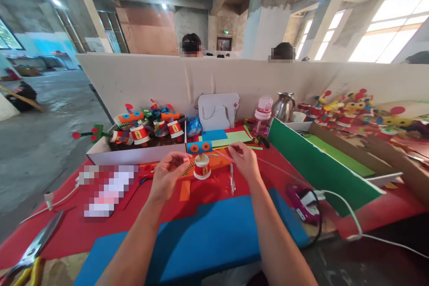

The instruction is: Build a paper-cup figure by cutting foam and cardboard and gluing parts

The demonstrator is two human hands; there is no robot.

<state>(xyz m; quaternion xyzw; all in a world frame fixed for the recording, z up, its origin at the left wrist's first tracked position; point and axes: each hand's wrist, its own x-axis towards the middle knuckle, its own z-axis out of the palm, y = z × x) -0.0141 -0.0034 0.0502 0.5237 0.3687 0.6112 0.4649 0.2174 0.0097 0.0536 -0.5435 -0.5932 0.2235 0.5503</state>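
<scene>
My right grip pinches a thin pink strip; whether my left grip holds anything, I cannot tell. The cup stands between them on the red tabletop.

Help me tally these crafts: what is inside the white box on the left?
The white box holds piled paper cups, striped coils and colourful tubes, some rising above its rim. Whatever lies beneath them or low behind the front wall is hidden.
</scene>
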